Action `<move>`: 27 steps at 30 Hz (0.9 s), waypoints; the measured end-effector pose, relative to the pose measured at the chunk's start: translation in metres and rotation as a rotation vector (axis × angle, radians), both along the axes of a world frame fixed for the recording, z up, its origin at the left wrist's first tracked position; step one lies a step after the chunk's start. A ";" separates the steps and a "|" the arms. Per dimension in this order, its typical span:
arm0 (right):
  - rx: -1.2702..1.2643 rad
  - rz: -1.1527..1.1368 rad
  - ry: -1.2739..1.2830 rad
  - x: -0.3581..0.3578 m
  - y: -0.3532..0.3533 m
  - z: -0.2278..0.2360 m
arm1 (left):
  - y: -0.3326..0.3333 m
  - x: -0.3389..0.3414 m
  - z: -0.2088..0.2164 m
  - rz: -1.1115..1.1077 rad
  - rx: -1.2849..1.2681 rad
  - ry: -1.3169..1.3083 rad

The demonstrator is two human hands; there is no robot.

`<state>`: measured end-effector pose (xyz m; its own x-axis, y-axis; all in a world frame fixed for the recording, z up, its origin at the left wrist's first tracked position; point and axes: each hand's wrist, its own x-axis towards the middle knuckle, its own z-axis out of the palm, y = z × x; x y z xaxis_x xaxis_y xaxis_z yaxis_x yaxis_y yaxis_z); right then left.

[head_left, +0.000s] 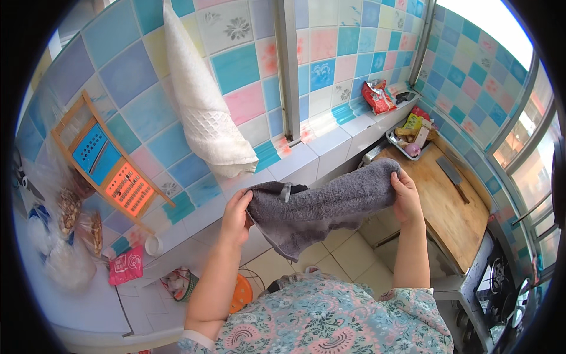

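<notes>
Grey towel (330, 192), one, at centre, held between left hand (237, 211), clamped on its nine-o'clock end, and right hand (405, 193), well apart, clamped at three o'clock; step apparently spreading it, next move calling for an even two-ended grip.

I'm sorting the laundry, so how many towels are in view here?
2: a grey towel held between the left hand and the right hand, and a white towel hanging by the tiled wall. Others may be hidden.
</notes>
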<state>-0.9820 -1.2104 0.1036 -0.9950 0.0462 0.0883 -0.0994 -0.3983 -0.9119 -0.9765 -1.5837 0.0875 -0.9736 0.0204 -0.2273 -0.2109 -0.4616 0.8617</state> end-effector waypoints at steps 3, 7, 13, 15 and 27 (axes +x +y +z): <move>0.065 -0.048 0.050 0.019 -0.011 0.004 | -0.009 0.008 -0.031 0.082 0.148 -0.012; 0.305 -0.153 0.010 0.039 -0.019 -0.008 | -0.019 0.026 -0.044 0.055 0.136 0.004; 0.268 -0.398 -0.117 0.074 -0.026 -0.008 | -0.020 0.043 -0.021 0.008 -0.061 0.141; 0.183 -0.393 -0.106 0.083 -0.029 -0.005 | -0.025 0.047 -0.014 0.004 -0.047 0.176; 0.278 -0.087 0.038 0.083 -0.038 0.019 | -0.033 0.063 0.020 -0.130 -0.371 0.424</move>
